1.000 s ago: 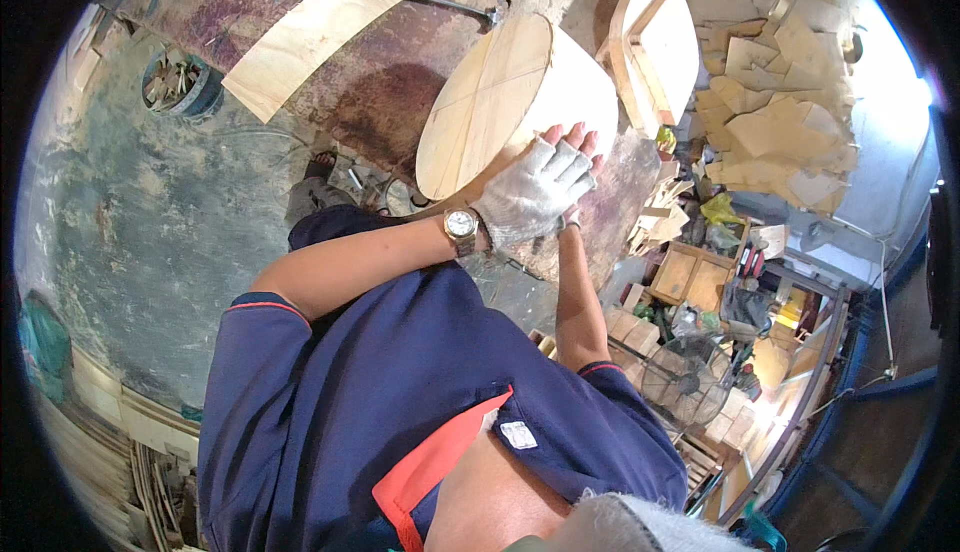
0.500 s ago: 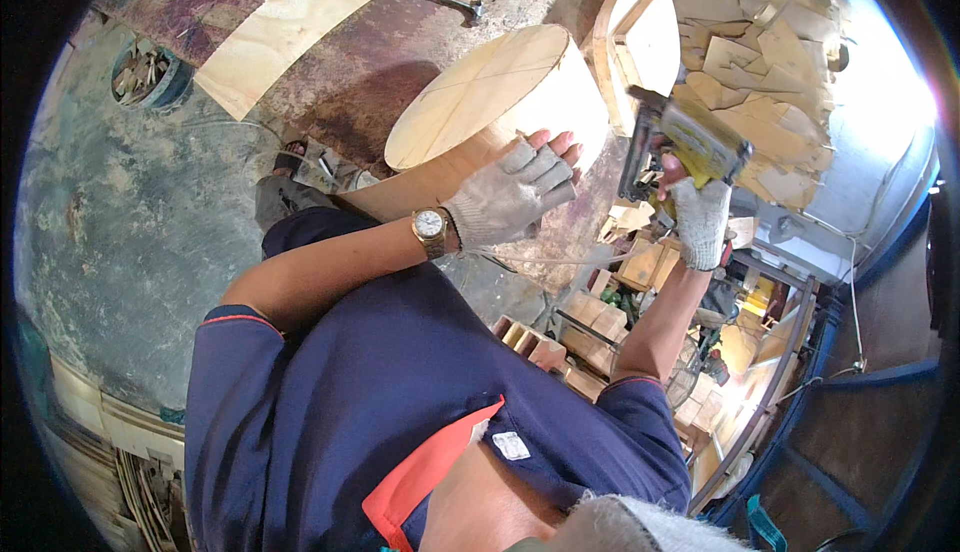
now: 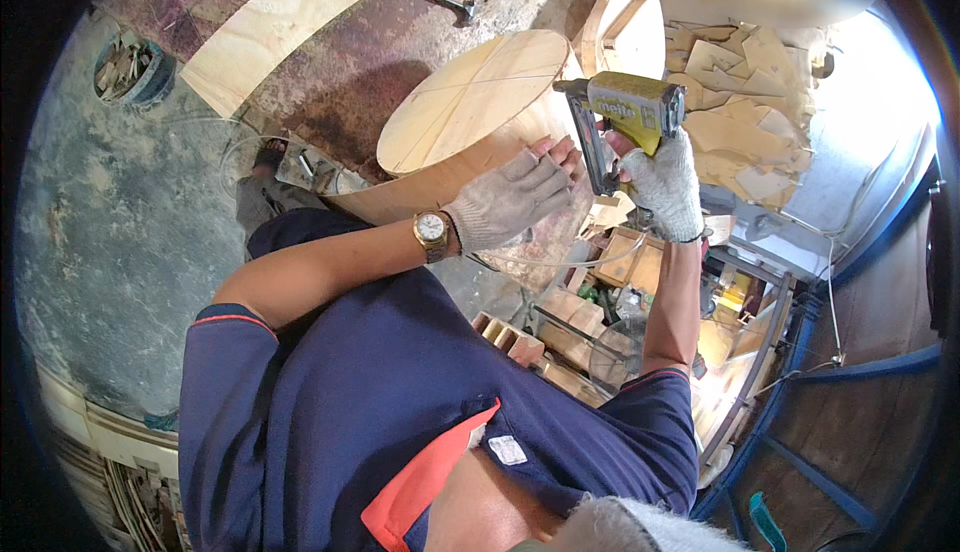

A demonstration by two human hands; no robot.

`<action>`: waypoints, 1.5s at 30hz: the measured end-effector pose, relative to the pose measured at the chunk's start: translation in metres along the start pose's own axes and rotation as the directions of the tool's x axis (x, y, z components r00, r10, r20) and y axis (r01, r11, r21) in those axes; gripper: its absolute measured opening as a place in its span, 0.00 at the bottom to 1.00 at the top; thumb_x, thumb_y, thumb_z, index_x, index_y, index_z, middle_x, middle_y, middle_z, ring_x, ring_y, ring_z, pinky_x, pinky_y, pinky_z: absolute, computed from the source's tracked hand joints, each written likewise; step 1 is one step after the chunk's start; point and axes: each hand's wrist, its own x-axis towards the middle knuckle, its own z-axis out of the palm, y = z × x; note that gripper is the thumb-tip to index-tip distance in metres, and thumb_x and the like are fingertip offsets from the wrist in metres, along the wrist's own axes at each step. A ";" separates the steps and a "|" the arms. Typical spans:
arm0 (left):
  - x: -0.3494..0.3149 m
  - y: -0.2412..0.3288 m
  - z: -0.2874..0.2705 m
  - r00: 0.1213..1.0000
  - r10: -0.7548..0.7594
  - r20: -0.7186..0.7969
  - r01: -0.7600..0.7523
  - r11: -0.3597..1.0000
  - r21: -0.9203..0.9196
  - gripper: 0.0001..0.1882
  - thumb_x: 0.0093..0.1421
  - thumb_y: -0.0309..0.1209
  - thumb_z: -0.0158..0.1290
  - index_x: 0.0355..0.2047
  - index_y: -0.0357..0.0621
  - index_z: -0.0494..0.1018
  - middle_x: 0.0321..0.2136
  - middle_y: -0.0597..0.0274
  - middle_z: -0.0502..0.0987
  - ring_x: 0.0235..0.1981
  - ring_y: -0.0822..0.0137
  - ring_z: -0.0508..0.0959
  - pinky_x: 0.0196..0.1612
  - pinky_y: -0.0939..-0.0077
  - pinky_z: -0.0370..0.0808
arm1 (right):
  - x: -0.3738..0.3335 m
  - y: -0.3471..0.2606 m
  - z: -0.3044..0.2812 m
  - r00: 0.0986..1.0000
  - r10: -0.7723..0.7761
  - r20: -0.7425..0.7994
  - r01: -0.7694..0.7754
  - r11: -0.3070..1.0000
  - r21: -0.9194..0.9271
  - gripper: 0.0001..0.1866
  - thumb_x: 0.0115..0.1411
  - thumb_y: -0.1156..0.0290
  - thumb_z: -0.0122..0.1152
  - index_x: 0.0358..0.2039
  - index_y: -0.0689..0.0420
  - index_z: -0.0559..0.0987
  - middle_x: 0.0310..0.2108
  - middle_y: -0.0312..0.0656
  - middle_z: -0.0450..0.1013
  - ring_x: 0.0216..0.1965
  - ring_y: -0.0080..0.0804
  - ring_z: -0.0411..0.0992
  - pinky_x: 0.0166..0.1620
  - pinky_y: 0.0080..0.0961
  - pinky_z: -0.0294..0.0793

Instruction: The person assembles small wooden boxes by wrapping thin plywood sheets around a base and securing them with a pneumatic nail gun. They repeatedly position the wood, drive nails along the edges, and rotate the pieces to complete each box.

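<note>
Below, stained worktable (image 3: 345, 92) beside scuffed grey floor (image 3: 130, 222), scrap bucket (image 3: 159, 80) on it; left hand (image 3: 515, 197) flat against round wooden piece (image 3: 472, 112); right hand (image 3: 662, 187) gripping yellow nail gun (image 3: 632, 104).

Pale fingerless gloves (image 3: 502, 200) and a wristwatch (image 3: 431, 229) accompany a red-trimmed navy shirt (image 3: 350, 382).

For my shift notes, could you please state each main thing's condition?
Left hand, gloved, flat on wooden band
Right hand, gloved, gripping nail gun
Nail gun, held
Wooden disc, marked with crossed lines
Wooden band, bent along disc
Curved strip, lying on table
Bucket, holding scraps
</note>
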 end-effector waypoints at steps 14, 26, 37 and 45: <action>0.006 -0.006 0.009 0.999 0.031 0.030 -0.025 0.983 -0.185 0.41 0.49 0.37 0.64 0.64 0.35 0.70 0.63 0.48 0.73 0.72 0.53 0.66 0.79 0.53 0.51 | -0.013 0.003 0.012 0.986 -0.166 -0.032 0.156 0.966 -0.208 0.17 0.60 0.70 0.73 0.48 0.65 0.84 0.34 0.51 0.85 0.31 0.32 0.81 0.38 0.34 0.80; 0.015 -0.009 0.008 0.997 0.069 -0.025 -0.071 0.992 -0.102 0.34 0.57 0.36 0.57 0.63 0.35 0.71 0.61 0.50 0.75 0.64 0.55 0.73 0.74 0.56 0.61 | -0.019 0.003 0.020 0.967 -0.253 0.000 0.240 0.918 -0.316 0.19 0.59 0.64 0.75 0.45 0.63 0.84 0.30 0.52 0.83 0.30 0.47 0.82 0.37 0.38 0.80; 0.017 -0.011 -0.002 0.999 0.048 -0.008 -0.048 0.994 -0.094 0.31 0.53 0.37 0.59 0.58 0.38 0.76 0.61 0.54 0.76 0.67 0.56 0.71 0.74 0.56 0.62 | -0.025 0.014 -0.001 0.989 -0.143 -0.039 0.119 0.924 -0.362 0.24 0.58 0.61 0.76 0.51 0.60 0.83 0.38 0.54 0.84 0.40 0.51 0.85 0.44 0.39 0.82; 0.007 -0.018 -0.007 0.992 0.126 0.023 -0.126 0.992 0.011 0.30 0.57 0.40 0.58 0.59 0.40 0.76 0.64 0.53 0.75 0.69 0.56 0.71 0.74 0.55 0.61 | -0.065 0.061 -0.017 0.967 -0.073 -0.245 0.083 0.996 0.030 0.22 0.63 0.73 0.72 0.56 0.63 0.78 0.38 0.40 0.82 0.30 0.18 0.72 0.32 0.22 0.72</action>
